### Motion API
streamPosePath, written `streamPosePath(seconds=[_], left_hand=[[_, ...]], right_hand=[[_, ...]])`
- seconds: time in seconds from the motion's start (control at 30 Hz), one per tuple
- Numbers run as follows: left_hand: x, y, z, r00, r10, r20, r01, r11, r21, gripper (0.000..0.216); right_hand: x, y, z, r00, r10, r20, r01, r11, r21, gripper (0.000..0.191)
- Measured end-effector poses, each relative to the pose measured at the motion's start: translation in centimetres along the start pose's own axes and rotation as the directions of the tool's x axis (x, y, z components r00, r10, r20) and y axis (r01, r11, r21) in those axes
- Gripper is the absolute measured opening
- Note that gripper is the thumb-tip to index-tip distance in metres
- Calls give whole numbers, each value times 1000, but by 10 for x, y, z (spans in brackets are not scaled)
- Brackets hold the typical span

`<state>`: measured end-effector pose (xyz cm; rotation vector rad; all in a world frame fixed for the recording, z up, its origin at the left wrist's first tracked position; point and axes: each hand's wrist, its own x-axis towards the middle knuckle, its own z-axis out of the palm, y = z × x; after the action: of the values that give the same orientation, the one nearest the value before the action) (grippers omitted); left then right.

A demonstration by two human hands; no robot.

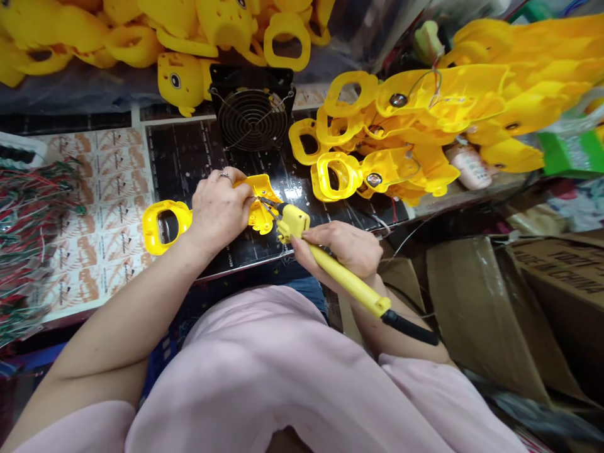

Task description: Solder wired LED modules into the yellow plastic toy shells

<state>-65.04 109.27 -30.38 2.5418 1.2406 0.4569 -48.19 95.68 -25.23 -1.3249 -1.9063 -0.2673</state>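
My right hand [342,248] is wrapped round a yellow soldering iron [346,280] with a black cord at its rear end. The iron's metal tip reaches into a yellow plastic shell half [261,217] on the dark bench top. My left hand [221,204], with a ring on one finger, grips that shell from its left side, fingers closed near the iron's tip. What the fingertips pinch inside the shell is hidden. A looped handle part [155,242] in the same yellow sticks out to the left from under my left wrist.
A black fan [253,113] stands behind my hands. Stacked yellow shells [410,170] with speakers and wires lie to the right, and more yellow shells [179,25] are heaped at the back. Red and green wires [38,233] lie at left. Cardboard boxes [481,314] stand at lower right.
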Motion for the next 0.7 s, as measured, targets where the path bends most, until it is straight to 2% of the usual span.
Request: streamPosePath(seconds=[0.13,0.27,0.3,0.37,0.43,0.47,0.57,0.7], left_hand=[[2,1,-6,996,-19,87,14,998,63,27],[0,-6,-8,997,64,52,-70,991,113,40],[-1,-8,-8,996,90,27,-92,989,118,41],[0,-14,-6,991,127,-28,-123,984,129,41],[3,-20,-2,988,139,-63,-129,982,140,39],[5,-22,-1,987,141,-70,-130,981,145,40],[8,-27,2,986,152,-67,-140,979,150,45],[8,-38,7,977,201,-63,-191,972,139,38]], right_hand=[[0,-1,-7,994,62,-91,-63,998,-3,20],[3,-1,-11,993,53,-104,-61,996,-73,14],[3,-1,-10,994,47,-104,-57,994,-94,18],[3,0,-4,994,55,-91,-64,994,-94,39],[1,5,9,996,70,-55,-72,997,-36,54],[0,9,18,997,71,-27,-71,997,-5,53],[-1,21,51,996,84,40,-82,996,-47,33],[7,25,91,988,65,141,-49,992,-113,28]])
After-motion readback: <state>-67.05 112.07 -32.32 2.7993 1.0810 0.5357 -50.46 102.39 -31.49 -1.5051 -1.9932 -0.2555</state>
